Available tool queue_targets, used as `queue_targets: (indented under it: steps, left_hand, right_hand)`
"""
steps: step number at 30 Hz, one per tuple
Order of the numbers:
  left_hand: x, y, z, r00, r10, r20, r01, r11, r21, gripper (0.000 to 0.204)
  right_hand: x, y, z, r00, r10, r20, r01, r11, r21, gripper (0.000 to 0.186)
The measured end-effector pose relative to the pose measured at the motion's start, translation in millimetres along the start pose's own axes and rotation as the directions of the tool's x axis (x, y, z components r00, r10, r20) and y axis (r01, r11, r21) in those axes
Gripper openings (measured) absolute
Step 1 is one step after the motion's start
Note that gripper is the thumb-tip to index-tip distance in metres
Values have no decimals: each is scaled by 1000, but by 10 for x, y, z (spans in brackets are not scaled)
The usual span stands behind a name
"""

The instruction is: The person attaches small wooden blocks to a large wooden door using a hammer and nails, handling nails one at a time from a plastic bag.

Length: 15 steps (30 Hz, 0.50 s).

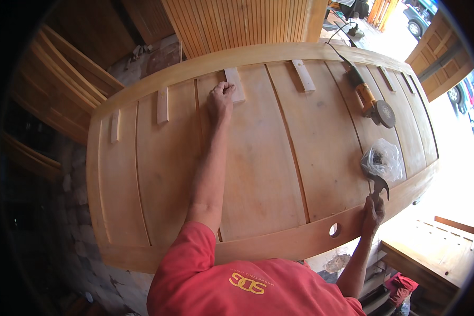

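Note:
A large wooden door panel [258, 152] with dark grooves lies flat before me. My left hand [220, 96] reaches across it, fingers pinched together at the left edge of a pale wooden block [237, 87] near the far rail. Whatever the fingers hold, if anything, is too small to make out. At the near right edge my right hand [373, 215] is closed around a claw hammer [379, 185], its head pointing away from me. Just beyond the hammer sits a clear plastic bag [387, 158] with small dark contents.
More pale blocks [163, 105] line the panel's far side. An angle grinder [366, 95] with a cord rests at the far right. Door panels [58, 84] lean at the left, and a slatted panel [242, 26] stands behind. Near right is another wooden surface [432, 247].

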<state>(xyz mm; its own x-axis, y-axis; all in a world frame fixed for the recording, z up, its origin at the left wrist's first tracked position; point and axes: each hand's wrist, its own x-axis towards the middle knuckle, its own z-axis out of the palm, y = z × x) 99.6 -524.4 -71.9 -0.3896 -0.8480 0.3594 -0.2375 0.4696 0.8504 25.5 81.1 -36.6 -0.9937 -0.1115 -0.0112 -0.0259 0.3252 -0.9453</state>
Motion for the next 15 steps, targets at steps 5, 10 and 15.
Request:
queue_targets:
  steps: [5,10,15]
  left_hand:
    - [-37,41,15,1000,25,2,-25,999,33,16]
    - [-38,3,3,999,39,-12,-38,992,118,15]
    - [-50,50,2,999,27,19,-29,995,99,14]
  right_hand:
    - [-23,31,19,999,41,-2,-40,994,101,16]
    - [-190,-693,890,988,-22,155,-13,975,220,17]
    - [-89,-1411,2014,913,-82,400,-11,974,226,24]
